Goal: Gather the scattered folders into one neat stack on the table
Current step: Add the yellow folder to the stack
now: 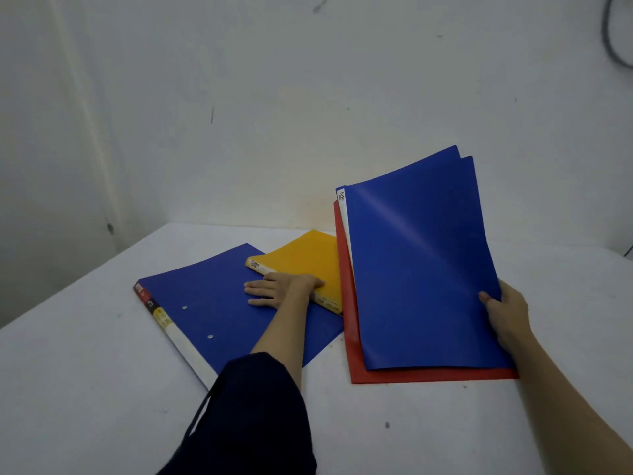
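Note:
A large dark blue folder (pixel 219 310) lies flat on the white table (pixel 85 389), spine toward the left. A yellow folder (pixel 305 258) rests partly on its far right corner. My left hand (pixel 277 289) grips the yellow folder's near spine edge, thumb on its cover and fingers spread over the dark blue folder. My right hand (pixel 507 313) holds a blue folder (pixel 421 269) and a red folder (pixel 349 323) behind it by their right edge, tilted up, with the lower edges near the table.
A white wall (pixel 274 97) rises just behind the table's far edge. A dark cable (pixel 613 36) hangs at the upper right. The table's left edge runs diagonally at the left. My dark sleeve (pixel 246 416) covers part of the dark blue folder's near corner.

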